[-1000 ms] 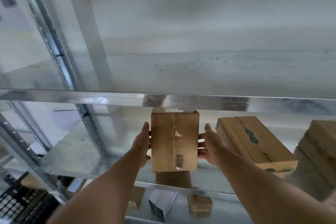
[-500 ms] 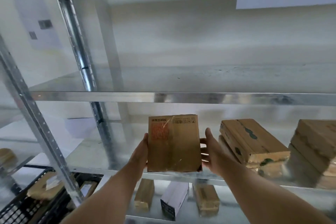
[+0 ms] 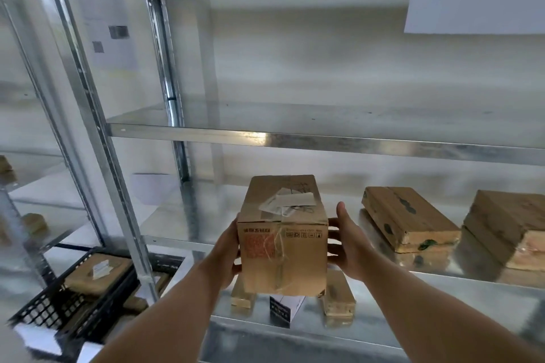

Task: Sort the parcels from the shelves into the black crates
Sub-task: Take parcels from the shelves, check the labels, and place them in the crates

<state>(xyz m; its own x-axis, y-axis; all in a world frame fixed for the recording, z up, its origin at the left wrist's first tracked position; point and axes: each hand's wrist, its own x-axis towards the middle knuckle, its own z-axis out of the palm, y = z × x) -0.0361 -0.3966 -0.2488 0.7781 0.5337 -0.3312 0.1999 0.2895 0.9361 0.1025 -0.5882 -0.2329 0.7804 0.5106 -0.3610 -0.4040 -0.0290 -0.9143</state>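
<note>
Tilting is the big change here: the cardboard parcel [image 3: 283,233] showed its taped face a second ago, then the printed one, and now its top has rolled toward the camera, so you can see the loose white label stuck up there. It's also come forward, off the steel shelf [image 3: 442,289] and out in front of its edge, held in the air.

Left hand [image 3: 225,256] is pressed flat on the box's left side, with fingertips curling under the lower corner. Right hand [image 3: 345,244] is on the opposite side, fingers [image 3: 333,222] spread fairly wide along the cardboard and thumb sticking up free. So both hands are clamping it between the palms.

My read: the pick is basically done and it's being turned to check the label. The black crate [image 3: 73,300] sits well down and left of the left hand, with a flat parcel already inside, so that's probably the next stop. Two more flat parcels [image 3: 410,218] lie just right of the right fingers, not yet sorted.
</note>
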